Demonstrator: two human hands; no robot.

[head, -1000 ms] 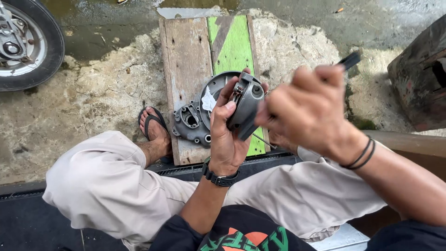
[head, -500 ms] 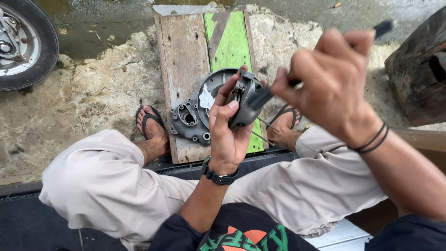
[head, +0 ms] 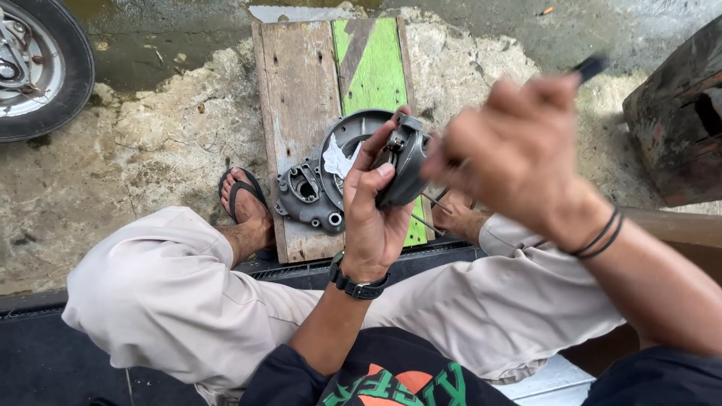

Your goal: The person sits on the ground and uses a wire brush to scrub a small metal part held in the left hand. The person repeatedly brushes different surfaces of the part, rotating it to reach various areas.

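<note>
My left hand point(head: 372, 214) grips a small dark grey metal housing part point(head: 402, 169), held upright above my knees. My right hand point(head: 515, 150) is closed around a tool with a black handle point(head: 589, 66); its shaft meets the part's right side. Below them, a round grey engine cover point(head: 312, 192) with a scrap of white paper in it lies on a weathered wooden board point(head: 301, 90) that has a green painted strip. A thin metal rod point(head: 429, 222) shows under the part.
A scooter wheel point(head: 34, 68) stands at the upper left on wet ground. A dark rusty block point(head: 677, 120) sits at the right. My sandalled feet point(head: 244, 203) rest beside the board, on rough concrete. I sit on a dark ledge point(head: 45, 353).
My right hand with the tool has shifted slightly and turned while working at the part. My left hand keeps the part in the same place.
</note>
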